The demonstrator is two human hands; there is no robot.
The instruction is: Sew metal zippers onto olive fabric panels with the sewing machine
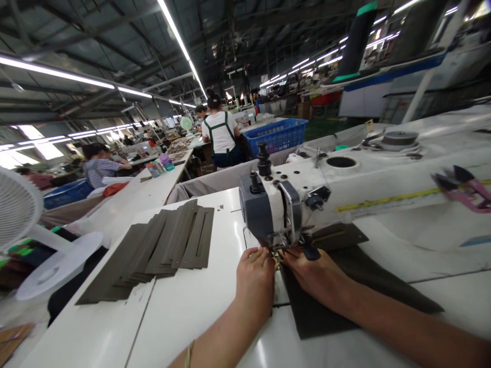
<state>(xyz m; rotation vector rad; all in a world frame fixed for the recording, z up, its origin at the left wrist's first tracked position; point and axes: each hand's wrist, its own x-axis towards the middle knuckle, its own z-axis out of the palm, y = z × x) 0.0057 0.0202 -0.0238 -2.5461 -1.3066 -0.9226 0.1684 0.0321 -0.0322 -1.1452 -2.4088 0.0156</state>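
Both hands are close together under the head of a white and grey sewing machine [264, 214]. My left hand [256, 278] is closed, its fingers curled beside the needle area; whatever it pinches is hidden. Pressed together at the presser foot, the fingers of my right hand [316, 273] grip the edge of a dark olive fabric piece [318, 314]. That piece lies under my right hand and forearm and spreads to the right beneath the machine arm. The machine partly covers my right fingertips. Left of my hands, similar flat dark pieces [169, 245] lie in an overlapping, fanned-out stack.
Pink-handled snippers [466, 189] are at the machine arm, near a yellow measuring tape [387, 200] along it. A white fan [23, 214] stands at the left. Beyond the table are a blue crate [276, 135] and seated people [220, 130] at other worktables.
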